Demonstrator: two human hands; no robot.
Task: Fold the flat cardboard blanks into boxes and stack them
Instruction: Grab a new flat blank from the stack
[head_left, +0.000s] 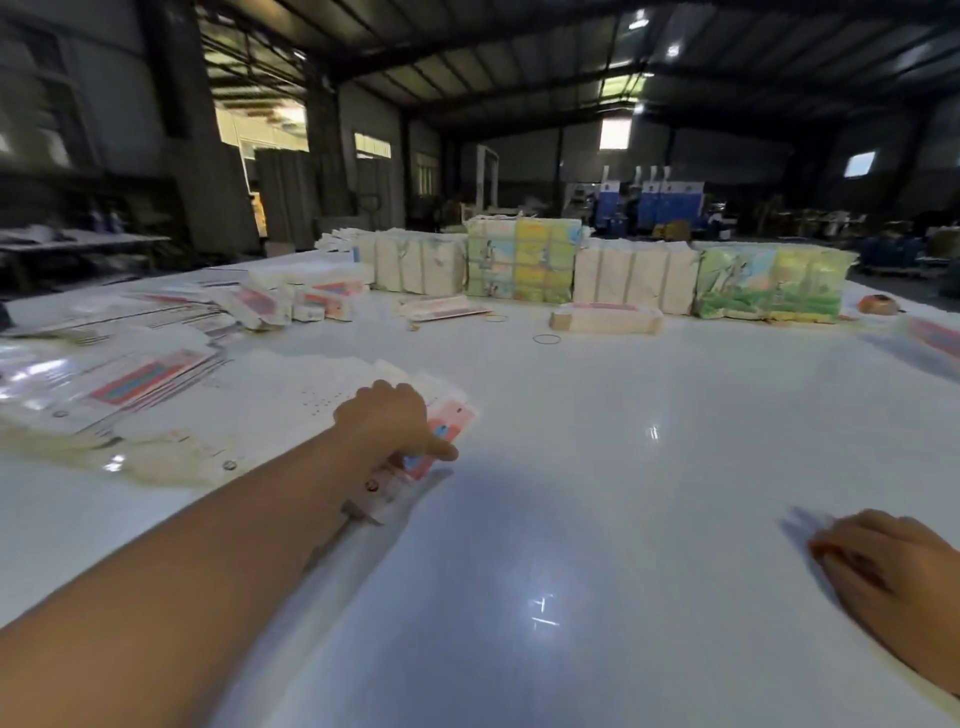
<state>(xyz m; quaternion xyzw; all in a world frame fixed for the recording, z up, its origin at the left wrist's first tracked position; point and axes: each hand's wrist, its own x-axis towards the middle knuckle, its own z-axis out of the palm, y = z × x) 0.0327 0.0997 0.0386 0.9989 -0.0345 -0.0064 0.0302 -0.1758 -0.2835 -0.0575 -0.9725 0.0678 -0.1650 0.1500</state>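
Head view is showing a wide, glossy white table (597, 467) inside a dim warehouse. The left hand (387, 418) is reaching out over the near-left part of the table, its fingers curling down onto a flat white cardboard blank with pink and blue print (441, 434), the thumb pointing right along the blank's near edge; the blank is lying at the right end of a loose spread of similar flat printed blanks (130, 395) that is fanning across the left side. The right hand (893, 561) is resting low at the near right, fingers loosely bent and holding nothing, though motion blur is softening its outline. Farther back, small folded white boxes with pink panels (306, 301) are sitting left of centre, and another folded white box (608, 317) is lying near the middle. Along the far edge, wrapped bundles of white and green-yellow printed packs (524, 265) are standing in a row.
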